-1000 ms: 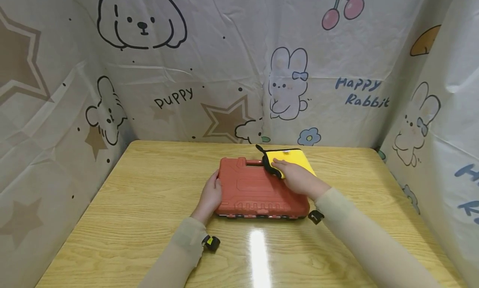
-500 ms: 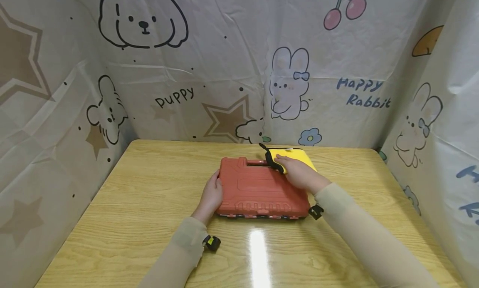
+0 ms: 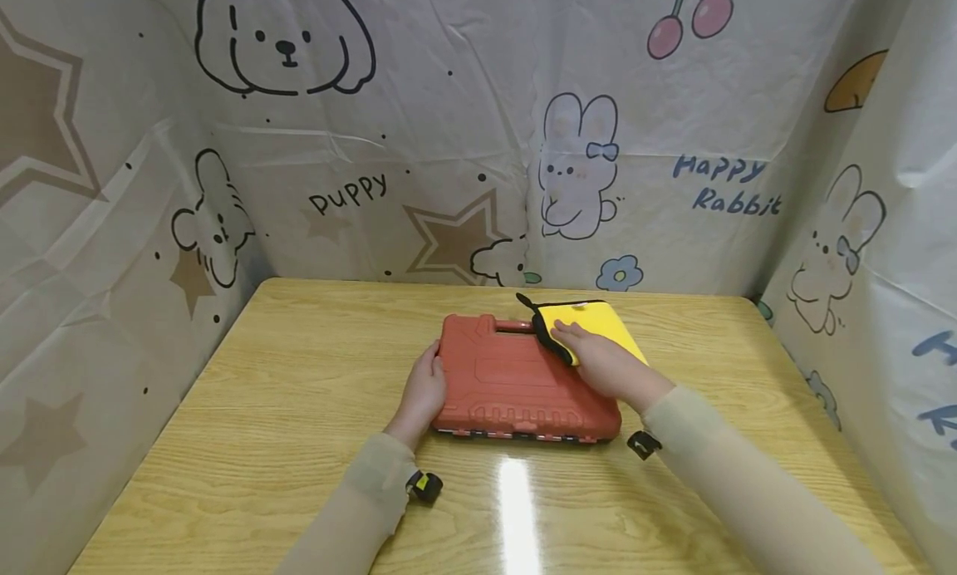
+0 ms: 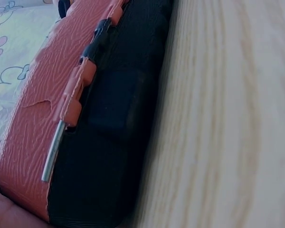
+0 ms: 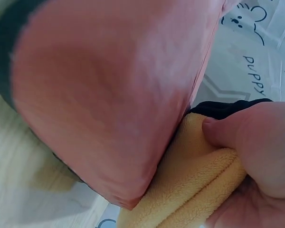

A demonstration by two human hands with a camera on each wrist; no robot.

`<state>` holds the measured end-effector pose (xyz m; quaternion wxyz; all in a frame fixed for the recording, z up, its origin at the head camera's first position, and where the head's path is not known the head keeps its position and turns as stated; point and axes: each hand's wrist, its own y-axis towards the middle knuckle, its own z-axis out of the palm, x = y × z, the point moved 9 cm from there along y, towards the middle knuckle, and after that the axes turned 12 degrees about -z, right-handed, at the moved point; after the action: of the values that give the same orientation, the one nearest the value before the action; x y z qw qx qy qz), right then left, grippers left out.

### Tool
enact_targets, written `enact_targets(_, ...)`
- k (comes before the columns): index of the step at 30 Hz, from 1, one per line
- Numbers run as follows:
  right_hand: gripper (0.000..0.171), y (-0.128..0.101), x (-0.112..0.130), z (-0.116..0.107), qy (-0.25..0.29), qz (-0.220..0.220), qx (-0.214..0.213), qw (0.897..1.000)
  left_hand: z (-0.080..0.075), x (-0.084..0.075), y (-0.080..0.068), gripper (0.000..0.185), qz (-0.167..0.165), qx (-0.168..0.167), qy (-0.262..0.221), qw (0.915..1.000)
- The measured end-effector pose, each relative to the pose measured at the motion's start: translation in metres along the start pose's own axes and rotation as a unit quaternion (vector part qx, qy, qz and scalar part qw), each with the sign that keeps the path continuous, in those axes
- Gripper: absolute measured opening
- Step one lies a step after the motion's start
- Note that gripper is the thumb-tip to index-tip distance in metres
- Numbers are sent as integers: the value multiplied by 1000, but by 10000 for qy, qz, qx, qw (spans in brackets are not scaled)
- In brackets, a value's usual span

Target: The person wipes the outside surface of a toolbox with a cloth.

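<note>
A red plastic carrying case point(image 3: 516, 384) with a dark lower half lies flat on the table, handle at its far side. My left hand point(image 3: 424, 392) grips its left side. Across the far right corner of the lid is a yellow cloth point(image 3: 601, 321) with a black edge, under my right hand point(image 3: 609, 366). In the right wrist view the fuzzy cloth point(image 5: 194, 180) bunches up, pinched by the thumb point(image 5: 218, 130) against the rest of the hand, beside the case's corner. The left wrist view shows the case's hinge side and a metal pin point(image 4: 53, 152).
The case stands near the middle of a wooden table point(image 3: 299, 351). A printed fabric curtain point(image 3: 449, 101) encloses the back and both sides. Black wrist cameras sit on both beige sleeves, the left camera point(image 3: 426, 486) low over the table.
The right hand and the cloth shifted slightly away across the lid, then came back nearer and to the right. The left hand and the case stay almost where they were.
</note>
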<state>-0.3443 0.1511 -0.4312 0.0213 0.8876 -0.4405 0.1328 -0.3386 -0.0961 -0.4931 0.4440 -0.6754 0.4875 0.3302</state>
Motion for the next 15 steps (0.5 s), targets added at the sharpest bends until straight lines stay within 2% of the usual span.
enact_targets(5, 56, -11, 10, 3, -36, -81, -6, 10000, 0, -1, -1, 50, -6, -37, -8, 10000)
enact_targets(15, 59, -39, 40, 11, -497, -771, -120, 9957, 0, 1, -1, 50, -65, -7, -41, 10000)
